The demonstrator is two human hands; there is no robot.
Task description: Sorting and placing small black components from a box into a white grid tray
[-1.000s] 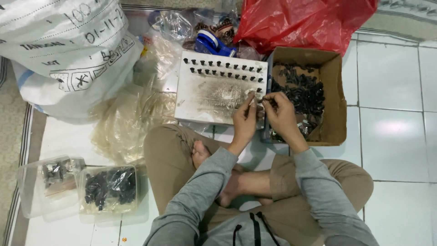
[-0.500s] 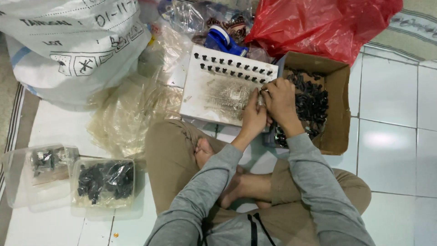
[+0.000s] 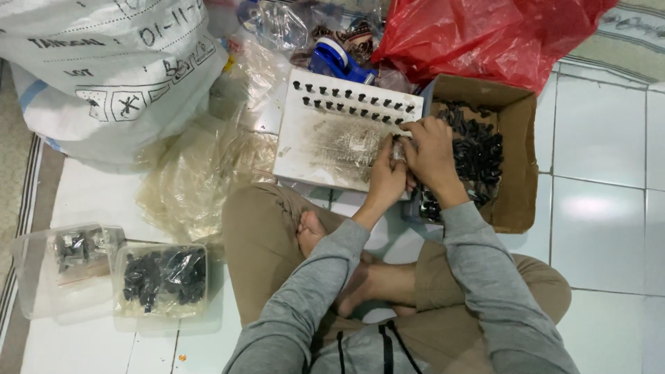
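Observation:
I sit cross-legged on a tiled floor. A white board studded with two rows of small black pieces lies in front of my knees. My left hand and my right hand meet at the board's right edge, fingers pinched together around a small black piece that is mostly hidden. Right beside them stands a brown cardboard box holding several loose black pieces.
A large white printed sack fills the top left, with crumpled clear plastic bags below it. A red plastic bag lies behind the box, a blue tape dispenser behind the board. Two clear containers with black parts sit at lower left.
Both hands have shifted slightly down and stay pressed together at the board's right edge. The view has moved closer and a little to the right.

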